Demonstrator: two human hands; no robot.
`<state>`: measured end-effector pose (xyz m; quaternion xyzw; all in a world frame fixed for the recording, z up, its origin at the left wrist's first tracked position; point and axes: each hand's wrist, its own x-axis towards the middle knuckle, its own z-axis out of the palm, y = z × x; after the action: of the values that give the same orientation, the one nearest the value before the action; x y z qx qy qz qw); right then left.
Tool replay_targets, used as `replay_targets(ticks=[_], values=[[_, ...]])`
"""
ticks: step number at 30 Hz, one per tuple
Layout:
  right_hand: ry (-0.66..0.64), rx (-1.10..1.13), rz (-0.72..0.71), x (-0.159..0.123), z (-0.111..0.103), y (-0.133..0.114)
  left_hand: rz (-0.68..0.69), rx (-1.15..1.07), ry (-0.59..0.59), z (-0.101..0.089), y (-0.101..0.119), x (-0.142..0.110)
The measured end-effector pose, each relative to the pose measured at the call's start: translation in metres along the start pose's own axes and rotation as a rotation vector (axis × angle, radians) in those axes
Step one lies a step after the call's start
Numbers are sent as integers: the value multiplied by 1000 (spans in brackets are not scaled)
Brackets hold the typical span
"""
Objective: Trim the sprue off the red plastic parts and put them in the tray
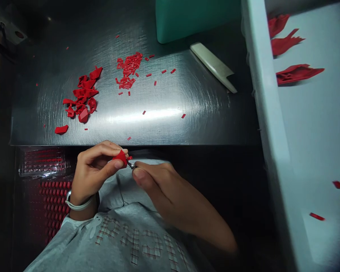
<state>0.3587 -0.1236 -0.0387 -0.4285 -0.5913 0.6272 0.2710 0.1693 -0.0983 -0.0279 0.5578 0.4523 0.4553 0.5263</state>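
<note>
My left hand (95,164) pinches a small red plastic part (121,158) between thumb and fingertips, just off the table's front edge and above my lap. From the right, my right hand (154,177) grips a small metal-tipped tool (132,165) whose tip meets the red part; its handle is hidden in my fingers, and I cannot tell its exact kind. On the metal table (96,128), a heap of red moulded parts (83,92) lies to the left. Beyond my hands is a loose pile of tiny red chips (130,66), with several more scattered around it.
A white bin (272,124) at the right holds larger red parts (297,74) and red chips. A green container (198,19) stands at the back, near a pale notched plastic piece (212,66). Lower left, a clear tray (42,162) sits above rows of red pieces (56,200).
</note>
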Motion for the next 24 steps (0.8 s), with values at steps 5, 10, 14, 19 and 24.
replay_targets(ticks=[5, 10, 14, 19, 24], values=[[55, 31, -9, 4, 11, 3, -44, 27, 14, -5, -2, 3], [98, 163, 31, 19, 21, 21, -132, 123, 30, -9, -6, 4], [39, 332, 99, 24, 21, 37, -83, 336, 110, -39, -1, -1], [57, 456, 152, 21, 16, 51, 4, 979, 537, -120, 8, -1], [-14, 359, 139, 25, 19, 56, -142, 1286, 461, -169, 2, 11]])
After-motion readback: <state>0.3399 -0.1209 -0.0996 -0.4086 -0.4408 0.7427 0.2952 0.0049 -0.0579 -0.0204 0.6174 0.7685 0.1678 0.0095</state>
